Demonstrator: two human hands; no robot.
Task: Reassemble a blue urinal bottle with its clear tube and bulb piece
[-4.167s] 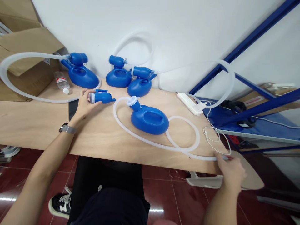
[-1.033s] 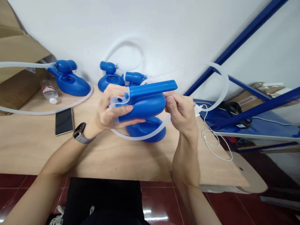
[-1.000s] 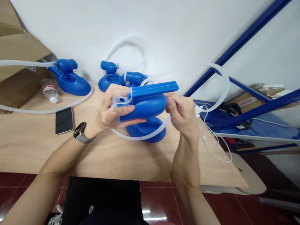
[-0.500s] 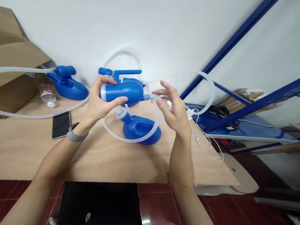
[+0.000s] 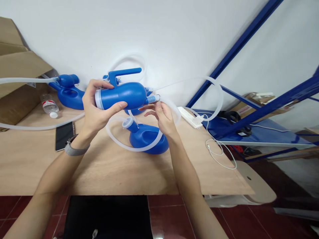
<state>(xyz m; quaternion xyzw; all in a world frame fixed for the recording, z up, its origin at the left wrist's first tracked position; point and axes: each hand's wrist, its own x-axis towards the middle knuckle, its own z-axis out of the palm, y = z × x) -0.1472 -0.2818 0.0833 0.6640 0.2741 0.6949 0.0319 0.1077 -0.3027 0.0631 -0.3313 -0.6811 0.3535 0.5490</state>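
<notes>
Table (image 5: 104,172): bottle (image 5: 48,105) label unreadable.

Blue funnel piece (image 5: 122,95), translucent white hose (image 5: 139,147), pale wooden table (image 5: 99,169)

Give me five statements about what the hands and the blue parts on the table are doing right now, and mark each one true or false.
1. The left hand grips a blue funnel piece above the table. True.
2. The right hand rests flat on the table. False: it is raised, fingers at the narrow end of the funnel piece where the clear tube meets it.
3. A blue bottle lies on the table below the hands. True.
4. The phone is in the right hand. False: it lies on the table, left of the left forearm.
5. A small water bottle lies beside the cardboard box. True.
</notes>
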